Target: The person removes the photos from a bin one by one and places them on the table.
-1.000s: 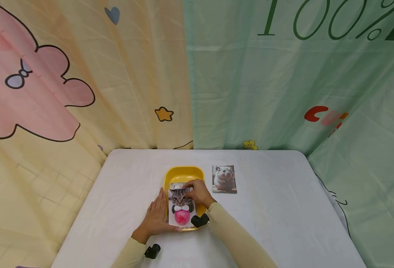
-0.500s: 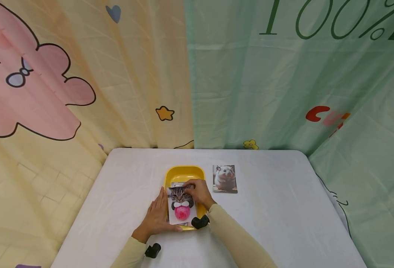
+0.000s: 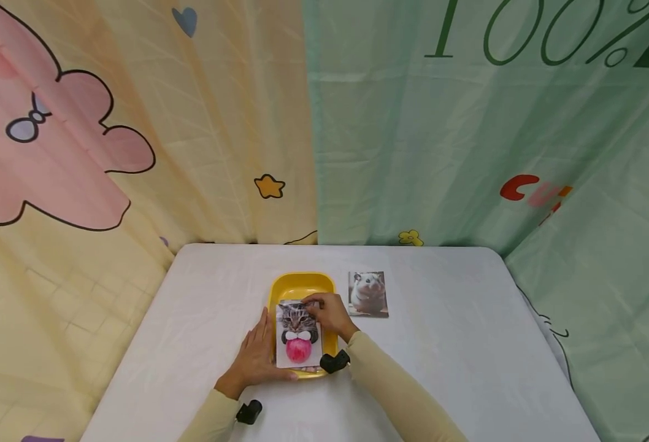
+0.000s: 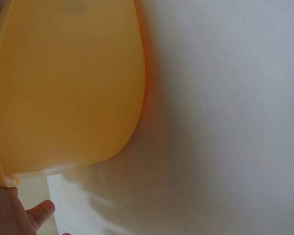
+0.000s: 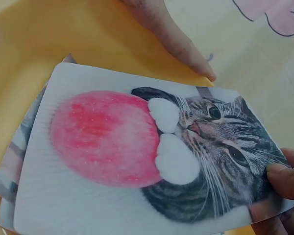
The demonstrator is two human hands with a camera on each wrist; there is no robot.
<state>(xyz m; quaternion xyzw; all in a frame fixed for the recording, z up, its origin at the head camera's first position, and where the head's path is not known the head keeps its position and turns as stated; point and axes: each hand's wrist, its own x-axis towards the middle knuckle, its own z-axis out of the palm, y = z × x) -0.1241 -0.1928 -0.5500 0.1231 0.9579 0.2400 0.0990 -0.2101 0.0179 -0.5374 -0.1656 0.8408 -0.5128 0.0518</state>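
Note:
A yellow tray [image 3: 302, 280] stands on the white table with photo cards inside. My right hand [image 3: 330, 314] pinches the upper right corner of a cat photo card [image 3: 299, 334], thumb on top and fingers beneath. The right wrist view shows this cat blowing a pink bubble, with other card edges [image 5: 7, 183] showing underneath, their pictures mostly hidden. My left hand [image 3: 255, 356] rests against the tray's left side, fingers straight along it and thumb spread along the near edge. In the left wrist view, the tray's outer wall [image 4: 68, 88] fills the left part.
A hamster photo card [image 3: 368, 294] lies on the white table [image 3: 440, 344], right of the tray. Printed curtains [image 3: 385, 123] hang behind the table and at its sides. A small black device [image 3: 334, 362] sits at the right wrist, another black device [image 3: 249, 412] at the left.
The cat card has slid slightly away from me, up the tray, covering the card top that showed behind it; more shows at its near edge. The left hand keeps its place.

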